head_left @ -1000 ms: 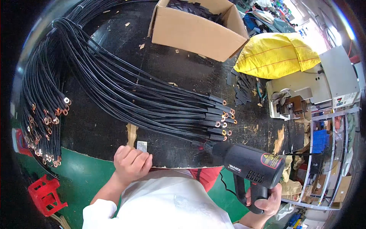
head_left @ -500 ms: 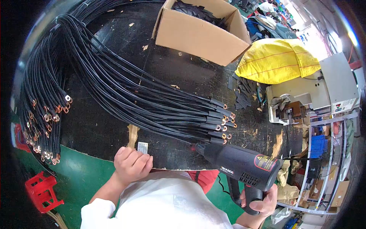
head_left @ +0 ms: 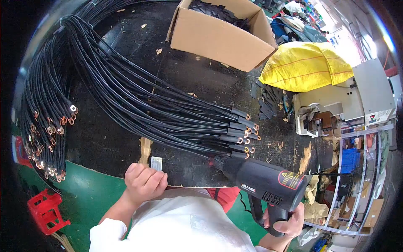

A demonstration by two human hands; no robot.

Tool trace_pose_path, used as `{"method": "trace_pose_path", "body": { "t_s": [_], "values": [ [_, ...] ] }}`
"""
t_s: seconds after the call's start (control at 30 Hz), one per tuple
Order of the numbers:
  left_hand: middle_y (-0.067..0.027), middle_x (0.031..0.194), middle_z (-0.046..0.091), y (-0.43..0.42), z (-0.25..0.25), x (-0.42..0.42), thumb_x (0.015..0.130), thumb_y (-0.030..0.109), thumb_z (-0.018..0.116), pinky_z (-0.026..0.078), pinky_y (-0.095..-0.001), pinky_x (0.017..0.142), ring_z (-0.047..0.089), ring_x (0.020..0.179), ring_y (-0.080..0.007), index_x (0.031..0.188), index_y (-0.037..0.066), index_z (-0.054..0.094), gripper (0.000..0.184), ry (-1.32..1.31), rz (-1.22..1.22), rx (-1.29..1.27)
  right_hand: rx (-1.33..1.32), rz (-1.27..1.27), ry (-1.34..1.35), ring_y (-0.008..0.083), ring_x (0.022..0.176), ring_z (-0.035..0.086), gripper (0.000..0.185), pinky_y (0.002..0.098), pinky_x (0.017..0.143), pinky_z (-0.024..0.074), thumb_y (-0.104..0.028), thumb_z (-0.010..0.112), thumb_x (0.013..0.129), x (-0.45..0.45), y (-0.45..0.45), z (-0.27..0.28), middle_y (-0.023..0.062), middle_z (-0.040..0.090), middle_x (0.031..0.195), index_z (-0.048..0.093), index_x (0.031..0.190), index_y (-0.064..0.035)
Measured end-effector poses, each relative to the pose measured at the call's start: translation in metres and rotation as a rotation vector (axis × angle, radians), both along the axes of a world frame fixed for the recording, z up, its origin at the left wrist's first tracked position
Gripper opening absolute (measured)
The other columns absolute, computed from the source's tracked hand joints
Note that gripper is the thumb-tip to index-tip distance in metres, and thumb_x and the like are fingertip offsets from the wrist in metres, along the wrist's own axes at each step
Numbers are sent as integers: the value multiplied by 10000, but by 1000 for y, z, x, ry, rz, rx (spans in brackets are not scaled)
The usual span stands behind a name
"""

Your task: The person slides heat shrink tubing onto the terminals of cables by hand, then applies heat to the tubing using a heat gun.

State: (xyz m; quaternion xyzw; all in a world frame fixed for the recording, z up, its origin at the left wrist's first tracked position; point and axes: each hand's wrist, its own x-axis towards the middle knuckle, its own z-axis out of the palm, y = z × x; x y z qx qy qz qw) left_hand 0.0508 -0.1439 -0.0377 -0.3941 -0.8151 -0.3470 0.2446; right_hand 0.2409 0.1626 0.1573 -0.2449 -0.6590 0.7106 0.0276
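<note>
My right hand (head_left: pixel 294 221) is closed around the handle of a black heat gun (head_left: pixel 264 180). Its nozzle points left, beside the nearest cables of a bundle of black cables (head_left: pixel 155 109). Copper ring terminals (head_left: pixel 247 140) with black sleeves on them cluster at the right end of this bundle. The heat gun's body covers part of the table edge. My left hand (head_left: pixel 145 180) is a closed fist at the table's front edge, with nothing showing in it. Just behind that fist lies a small pale label (head_left: pixel 156 163).
Another cable bundle with bare ring terminals (head_left: pixel 50 130) hangs over the left edge. A cardboard box (head_left: pixel 218 46) of black pieces stands at the back. Right of it are loose black sleeves (head_left: pixel 266 105), a yellow sack (head_left: pixel 306 67) and a machine (head_left: pixel 323 105). A red stool (head_left: pixel 47 212) is at lower left.
The heat gun has tilted and shifted very slightly, its nozzle still beside the nearest cables. My left fist and the cables stay practically where they were.
</note>
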Motion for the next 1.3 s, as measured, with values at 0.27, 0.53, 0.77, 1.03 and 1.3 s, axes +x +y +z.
{"method": "trace_pose_path", "body": {
  "t_s": [0.27,0.53,0.77,1.03,1.3],
  "values": [
    [-4,732,592,-1,0,0,662,46,774,410,-353,599,550,662,-205,766,113,640,182,14,4,7,17,12,-18,239,615,680,472,340,562,551,-135,840,637,2,2,1,194,707,810,659,983,131],
    [-7,728,593,-2,-1,1,671,53,772,408,-354,598,546,651,-206,760,112,645,166,11,-1,8,78,-30,-29,254,549,670,601,345,498,551,-176,856,603,5,2,2,226,704,774,622,1040,164],
    [-8,712,603,-3,1,0,755,140,744,403,-350,593,552,645,-194,760,104,663,89,15,-12,-7,30,9,14,253,551,669,602,344,506,548,-147,852,577,7,7,-7,223,704,777,625,1031,177],
    [-6,719,611,-4,2,0,790,163,725,402,-351,598,559,650,-196,772,101,673,83,13,-23,-23,-65,6,2,250,650,674,433,347,593,541,-35,787,558,0,3,2,195,708,819,675,944,126],
    [-8,742,617,-4,-2,1,801,156,718,415,-362,619,568,661,-213,784,98,670,77,7,-32,-36,15,-86,-57,234,652,677,389,347,609,545,-41,772,577,27,13,9,157,710,800,687,927,107]
  ]
}}
